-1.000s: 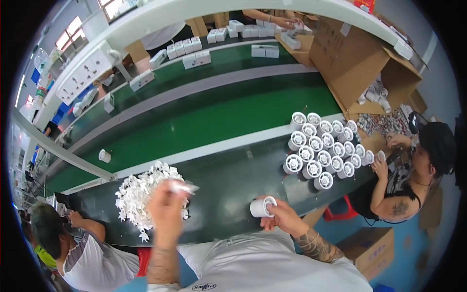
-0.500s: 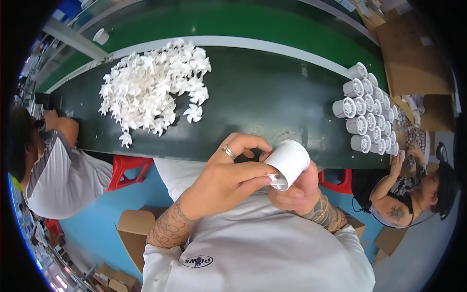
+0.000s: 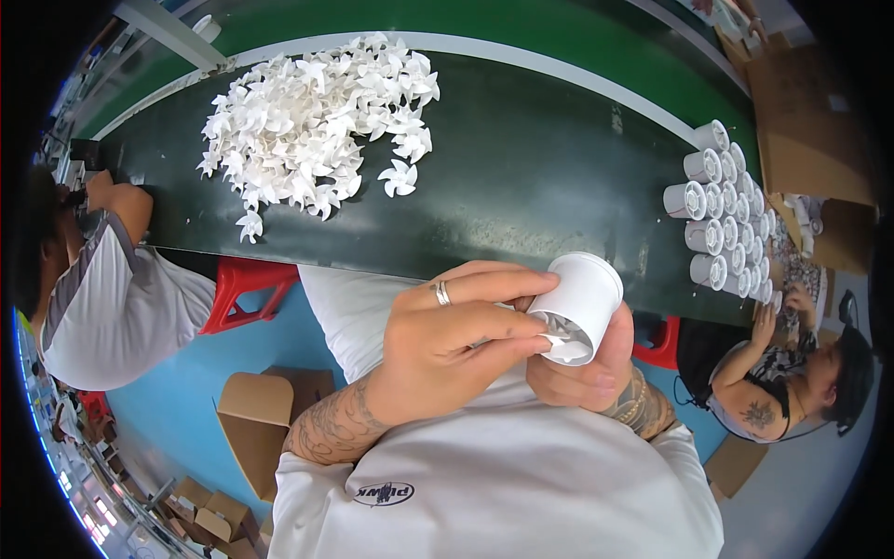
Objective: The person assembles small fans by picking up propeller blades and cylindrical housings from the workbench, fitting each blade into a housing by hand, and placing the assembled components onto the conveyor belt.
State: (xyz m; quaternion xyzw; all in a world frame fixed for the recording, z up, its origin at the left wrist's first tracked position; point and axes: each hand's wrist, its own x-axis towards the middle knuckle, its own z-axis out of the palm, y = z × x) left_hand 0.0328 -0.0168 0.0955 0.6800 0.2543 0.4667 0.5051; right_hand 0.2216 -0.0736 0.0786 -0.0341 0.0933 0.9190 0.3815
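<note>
A white cup-shaped housing [image 3: 585, 291] is tilted in front of my chest, its open end facing down toward me. My right hand [image 3: 596, 368] is wrapped round its right side and underside. At the open mouth, the thumb and forefinger of my left hand [image 3: 456, 321] pinch a small white fan blade [image 3: 566, 350], which sits partly inside the rim. Other fingers of that hand rest along the housing's left side. The inside of the housing is mostly hidden. Farther off to the left lies a heap of white fan blades [image 3: 298, 130], with a single fan blade [image 3: 399, 178] beside it.
Rows of white cup-shaped housings [image 3: 705, 237] lie on the right end of the dark green worktable [image 3: 521, 168]. People sit at the left [image 3: 121, 289] and right [image 3: 773, 373]. Red stools [image 3: 244, 289] and an open cardboard box [image 3: 256, 410] stand below the table's edge.
Both hands and the housing have shifted slightly right in the picture. The fan blade is still pinched at the housing's mouth. The view has tilted, so the table appears higher.
</note>
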